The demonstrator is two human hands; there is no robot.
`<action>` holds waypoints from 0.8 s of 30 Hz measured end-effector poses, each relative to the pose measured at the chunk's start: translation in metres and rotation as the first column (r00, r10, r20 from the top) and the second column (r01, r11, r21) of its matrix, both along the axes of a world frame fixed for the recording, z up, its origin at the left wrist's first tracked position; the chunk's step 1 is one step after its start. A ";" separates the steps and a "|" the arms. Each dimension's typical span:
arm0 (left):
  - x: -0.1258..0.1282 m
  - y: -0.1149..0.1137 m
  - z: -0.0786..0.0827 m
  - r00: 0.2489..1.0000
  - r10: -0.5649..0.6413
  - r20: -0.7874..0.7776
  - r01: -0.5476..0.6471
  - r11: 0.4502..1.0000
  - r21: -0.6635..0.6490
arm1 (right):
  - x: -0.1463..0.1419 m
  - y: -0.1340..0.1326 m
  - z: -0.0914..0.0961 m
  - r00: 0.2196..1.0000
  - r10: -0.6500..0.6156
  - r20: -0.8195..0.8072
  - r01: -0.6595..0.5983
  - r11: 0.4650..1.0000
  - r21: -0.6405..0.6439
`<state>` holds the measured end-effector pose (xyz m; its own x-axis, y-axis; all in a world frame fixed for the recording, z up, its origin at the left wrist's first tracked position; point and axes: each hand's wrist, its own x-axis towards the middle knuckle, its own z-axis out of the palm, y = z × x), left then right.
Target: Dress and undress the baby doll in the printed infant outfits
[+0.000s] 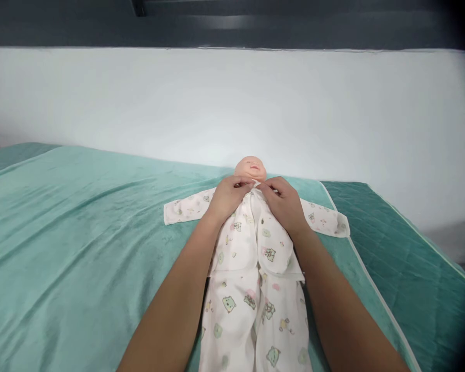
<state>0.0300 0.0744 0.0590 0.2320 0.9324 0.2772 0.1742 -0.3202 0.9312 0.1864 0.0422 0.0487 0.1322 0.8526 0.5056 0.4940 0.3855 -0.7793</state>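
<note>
A baby doll (250, 166) lies on its back, head toward the wall, dressed in a white printed jacket (238, 243) and matching white printed pants (232, 320). Both jacket sleeves stretch out sideways. At the neckline, my left hand (232, 195) pinches the jacket's collar edge from the left. Opposite it, my right hand (283, 200) grips the collar from the right, fingertips close to those of the left. Below my hands the two front panels hang apart at the hem. Any fastener between the fingertips is hidden.
A light green blanket (81, 232) with soft folds spreads under the doll. To the right lies a darker green quilted cover (406, 258) beyond a pale edge. A white wall (217, 103) stands behind, with a dark beam (256, 26) across the top.
</note>
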 end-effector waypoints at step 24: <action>-0.011 -0.039 0.001 0.988 0.150 -0.041 -0.141 0.975 0.174 | -0.004 -0.049 -0.001 0.995 0.018 0.095 -0.002 0.987 -0.159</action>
<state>0.0194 0.0350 0.0603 0.1163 0.8975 0.4255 0.2786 -0.4406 0.8533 0.1828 -0.0068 0.0475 0.0807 0.9238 0.3742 0.5658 0.2666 -0.7802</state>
